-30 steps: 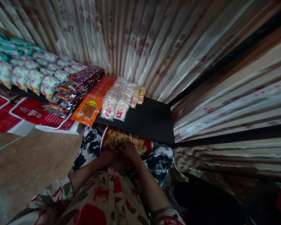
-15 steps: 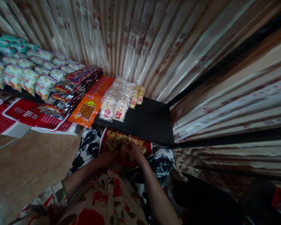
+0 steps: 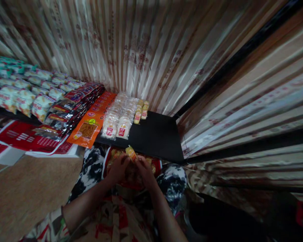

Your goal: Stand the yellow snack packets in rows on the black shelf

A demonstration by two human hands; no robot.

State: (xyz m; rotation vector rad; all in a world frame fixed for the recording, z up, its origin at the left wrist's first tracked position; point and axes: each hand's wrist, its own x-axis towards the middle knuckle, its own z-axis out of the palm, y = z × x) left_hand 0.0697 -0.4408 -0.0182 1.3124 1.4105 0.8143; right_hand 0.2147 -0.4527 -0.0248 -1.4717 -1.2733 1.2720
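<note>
A small yellow wrapped snack packet (image 3: 131, 153) is held up between the fingertips of my two hands. My left hand (image 3: 119, 168) pinches its left side, and my right hand (image 3: 144, 169) grips its lower right end. Right below them, a red box (image 3: 106, 162) full of similar gold-wrapped packets sits on my lap, partly hidden by my hands. Beyond it, a few yellow packets (image 3: 141, 112) stand in two short rows on the black shelf (image 3: 159, 134).
Clear-wrapped white rice crackers (image 3: 116, 126) lie left of the yellow packets. Further left come an orange pretzel bag (image 3: 88, 129), dark red packets (image 3: 65, 111) and white snack bags (image 3: 25, 99). Red-and-white boxes (image 3: 27, 137) sit below the shelf. A pleated curtain (image 3: 131, 50) hangs behind.
My hands have come up out of the packets in the box, and a yellow packet now shows between them. The view has tilted slightly, shifting the shelf lower and left.
</note>
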